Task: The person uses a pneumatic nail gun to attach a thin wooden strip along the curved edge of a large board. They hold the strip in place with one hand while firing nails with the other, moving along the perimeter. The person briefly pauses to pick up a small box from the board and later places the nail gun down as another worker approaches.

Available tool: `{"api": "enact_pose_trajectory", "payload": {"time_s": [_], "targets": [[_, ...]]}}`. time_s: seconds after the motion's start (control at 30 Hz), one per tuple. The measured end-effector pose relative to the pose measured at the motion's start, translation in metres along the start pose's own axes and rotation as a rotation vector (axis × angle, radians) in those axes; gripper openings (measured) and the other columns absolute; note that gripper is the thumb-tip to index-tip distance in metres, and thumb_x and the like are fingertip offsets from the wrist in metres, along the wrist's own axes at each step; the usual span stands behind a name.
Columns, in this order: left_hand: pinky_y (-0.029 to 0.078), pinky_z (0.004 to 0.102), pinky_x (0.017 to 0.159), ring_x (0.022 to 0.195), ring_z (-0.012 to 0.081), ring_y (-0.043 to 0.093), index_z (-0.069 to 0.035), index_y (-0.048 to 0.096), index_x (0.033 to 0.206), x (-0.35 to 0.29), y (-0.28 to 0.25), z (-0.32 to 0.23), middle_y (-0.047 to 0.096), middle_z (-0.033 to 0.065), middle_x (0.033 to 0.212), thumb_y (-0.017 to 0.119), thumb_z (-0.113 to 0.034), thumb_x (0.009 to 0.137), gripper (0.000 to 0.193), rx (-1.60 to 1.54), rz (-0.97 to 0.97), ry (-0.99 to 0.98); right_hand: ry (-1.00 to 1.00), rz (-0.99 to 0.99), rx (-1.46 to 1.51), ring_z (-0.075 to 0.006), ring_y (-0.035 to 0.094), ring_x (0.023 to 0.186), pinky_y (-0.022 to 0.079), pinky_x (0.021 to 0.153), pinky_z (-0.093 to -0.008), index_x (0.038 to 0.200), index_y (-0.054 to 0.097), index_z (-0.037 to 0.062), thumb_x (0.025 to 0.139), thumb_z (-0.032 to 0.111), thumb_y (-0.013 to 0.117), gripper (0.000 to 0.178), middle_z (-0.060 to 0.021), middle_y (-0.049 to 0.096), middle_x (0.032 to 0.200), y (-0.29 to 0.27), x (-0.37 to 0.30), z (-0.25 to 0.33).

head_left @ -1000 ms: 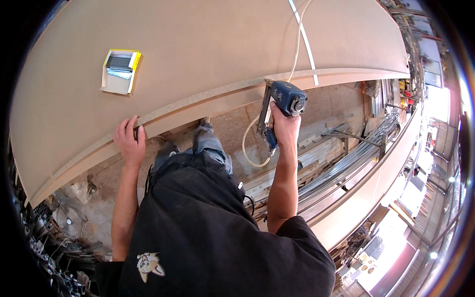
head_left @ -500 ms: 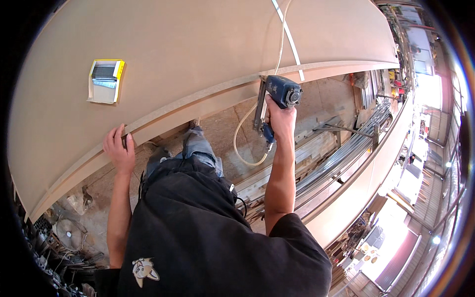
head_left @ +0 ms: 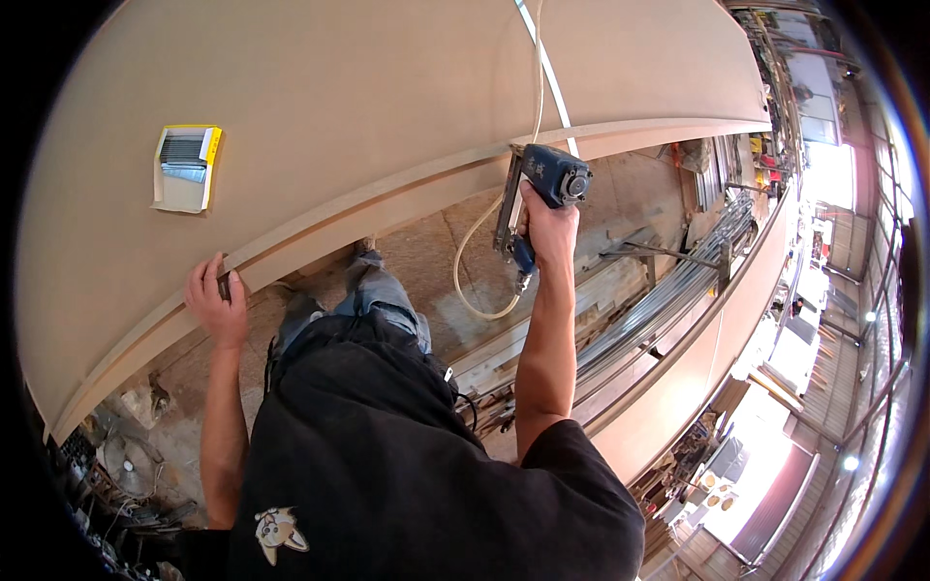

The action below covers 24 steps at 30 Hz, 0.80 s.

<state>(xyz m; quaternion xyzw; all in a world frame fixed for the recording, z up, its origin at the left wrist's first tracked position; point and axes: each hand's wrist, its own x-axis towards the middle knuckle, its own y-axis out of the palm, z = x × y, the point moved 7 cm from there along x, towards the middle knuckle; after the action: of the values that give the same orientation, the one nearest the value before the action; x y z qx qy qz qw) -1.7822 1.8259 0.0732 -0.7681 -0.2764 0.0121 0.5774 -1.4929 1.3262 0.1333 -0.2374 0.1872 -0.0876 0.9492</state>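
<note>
My right hand (head_left: 552, 230) is closed round the grip of a dark blue air nail gun (head_left: 556, 176). Its nose meets the long wooden strip (head_left: 387, 186) along the near edge of a large brown board (head_left: 339, 87). A pale air hose (head_left: 463, 254) loops down from the handle and runs away across the board. At the left, my left hand (head_left: 217, 308) grips the strip's edge, fingers on top and thumb at the near side. A small dark brown block (head_left: 229, 285) shows between thumb and fingers, partly hidden.
An open yellow-and-white box of nail strips (head_left: 184, 186) lies on the board at the left. A white strap (head_left: 554, 77) crosses its far side. Metal tubes (head_left: 678, 276) lie stacked at the right, beside another long board (head_left: 668, 412). A fan (head_left: 131, 465) stands at the lower left.
The whole view has shifted slightly, so the box and board appear a little further left. Both hands keep their holds, and the nail gun stays at the strip.
</note>
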Motion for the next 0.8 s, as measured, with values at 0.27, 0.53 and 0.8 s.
{"api": "enact_pose_trajectory", "payload": {"time_s": [0.27,0.53,0.8], "targets": [[0.043,0.0520,0.111,0.125,0.0361,0.059,-0.012,0.071,0.137,-0.002,0.001,0.003,0.065,0.0123,0.132,0.073,-0.022,0.097,0.041,0.023,-0.013,-0.025,0.021,-0.029,0.026,-0.0121,0.058,0.053,0.046,0.050,-0.0308,0.083,0.070,0.0024,0.096,0.020,0.084,0.026,-0.0019,0.062,0.066,-0.011,0.010,0.004],[0.044,0.0521,0.110,0.124,0.0362,0.060,-0.011,0.074,0.132,0.001,0.001,0.002,0.067,0.0125,0.129,0.075,-0.019,0.092,0.041,-0.014,-0.044,-0.027,0.058,-0.029,0.052,-0.0124,0.062,0.060,0.051,0.057,-0.0331,0.098,0.078,-0.0007,0.093,0.028,0.085,0.030,-0.0031,0.068,0.074,-0.024,0.029,-0.007],[0.045,0.0517,0.109,0.123,0.0368,0.061,-0.011,0.074,0.132,-0.002,0.004,0.006,0.067,0.0132,0.129,0.074,-0.020,0.090,0.043,0.030,-0.048,-0.059,0.014,-0.048,0.031,-0.0121,0.062,0.060,0.048,0.056,-0.0318,0.095,0.077,0.0004,0.093,0.027,0.085,0.028,-0.0013,0.067,0.072,-0.034,0.045,-0.008]]}}
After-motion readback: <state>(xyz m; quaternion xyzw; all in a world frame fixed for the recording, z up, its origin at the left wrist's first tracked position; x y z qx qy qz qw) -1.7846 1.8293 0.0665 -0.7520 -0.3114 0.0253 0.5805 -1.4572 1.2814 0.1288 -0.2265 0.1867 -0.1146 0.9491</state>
